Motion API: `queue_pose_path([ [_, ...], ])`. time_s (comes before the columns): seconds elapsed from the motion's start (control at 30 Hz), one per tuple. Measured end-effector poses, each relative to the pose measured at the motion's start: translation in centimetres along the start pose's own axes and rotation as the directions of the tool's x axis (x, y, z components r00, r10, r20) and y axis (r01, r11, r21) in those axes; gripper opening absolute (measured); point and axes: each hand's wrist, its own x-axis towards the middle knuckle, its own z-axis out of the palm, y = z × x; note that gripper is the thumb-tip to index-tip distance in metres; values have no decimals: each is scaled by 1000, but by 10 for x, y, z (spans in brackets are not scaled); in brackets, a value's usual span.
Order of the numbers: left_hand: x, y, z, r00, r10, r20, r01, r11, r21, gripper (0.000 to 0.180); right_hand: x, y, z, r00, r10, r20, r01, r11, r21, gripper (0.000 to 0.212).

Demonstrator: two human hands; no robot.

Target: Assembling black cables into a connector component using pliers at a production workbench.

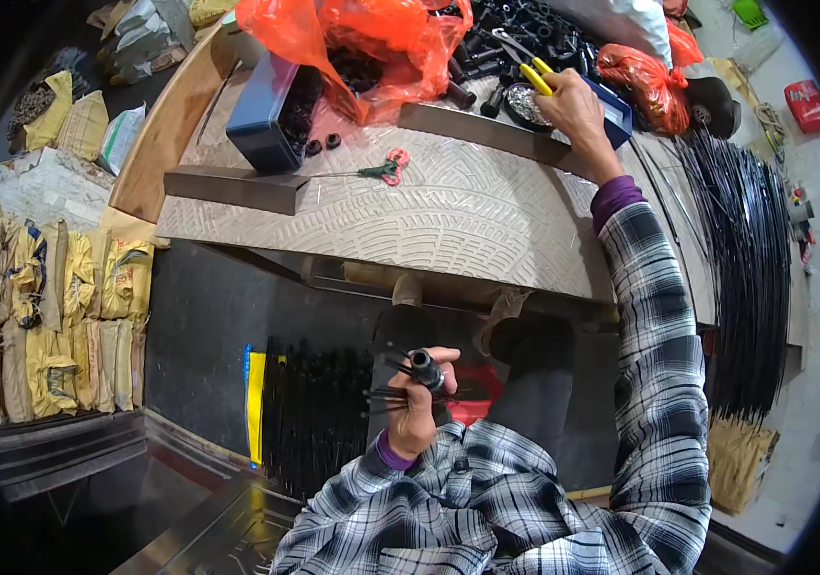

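My right hand [577, 110] is stretched out over the far right of the bench, its fingers closed on the yellow handles of pliers [535, 77]. The jaws of the pliers point away to the upper left. Just below them sits a round dish of small shiny metal pieces [525, 105], partly covered by the hand. Close to my body, above my lap, my left hand [414, 422] is wrapped round a black tubular part [423, 368] with its hollow end facing up. Several thin black rods [386, 391] stick out leftward from that hand; how they join the tube is hidden.
Green-and-red scissors [386, 169] lie on the patterned bench top [429, 225]. A blue-grey bin [266, 120] of black parts, an orange plastic bag [371, 48] and a heap of black fittings [549, 34] stand behind. Long black rods [736, 259] hang at right; more rods [319, 412] stand below left.
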Motion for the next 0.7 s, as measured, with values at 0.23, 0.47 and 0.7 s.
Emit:
queue_pose_path([
  [0.23,-3,18,-3,999,54,1,-54,996,-70,68,-46,-14,-36,983,-176,-45,172,824,540,15],
  [0.47,1,59,13,981,33,193,-30,999,-21,72,-243,-104,-100,970,-235,68,-38,130,991,11],
  [0.7,-28,57,26,967,85,241,-53,989,-138,55,-283,-109,-116,930,-344,-128,224,256,940,23],
])
